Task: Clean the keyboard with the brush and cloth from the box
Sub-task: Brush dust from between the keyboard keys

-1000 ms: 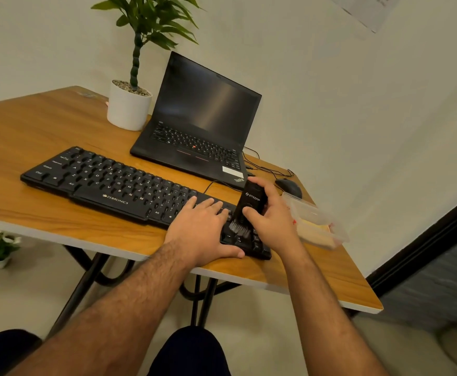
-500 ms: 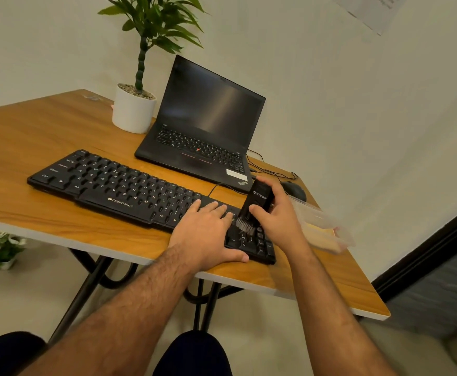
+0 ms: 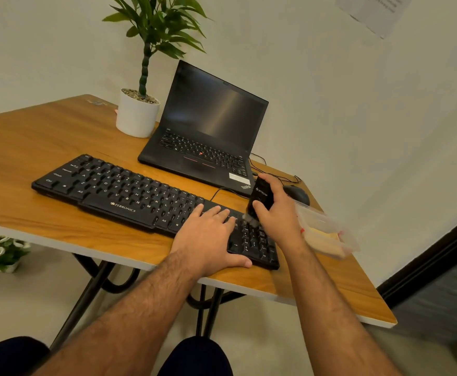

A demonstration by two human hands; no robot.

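Note:
A black keyboard (image 3: 119, 191) lies slantwise on the wooden table (image 3: 27, 142). My left hand (image 3: 208, 234) rests flat on its right part, fingers straight, thumb along the front edge. My right hand (image 3: 276, 213) grips a black brush (image 3: 260, 199) upright, its pale bristles touching the keys near the far right end of the keyboard. A clear plastic box (image 3: 327, 234) stands right of the keyboard, partly behind my right wrist; something tan lies inside it, and I cannot tell whether it is the cloth.
An open black laptop (image 3: 211, 131) sits behind the keyboard, with a white potted plant (image 3: 138, 115) to its left. A black mouse (image 3: 298, 194) and cables lie behind my right hand. The table's right edge is close to the box. A small flower pot (image 3: 2, 253) stands on the floor.
My right hand has drawn the brush away from me across the keys, from the keyboard's near rows toward its back rows. My left hand has stayed in place.

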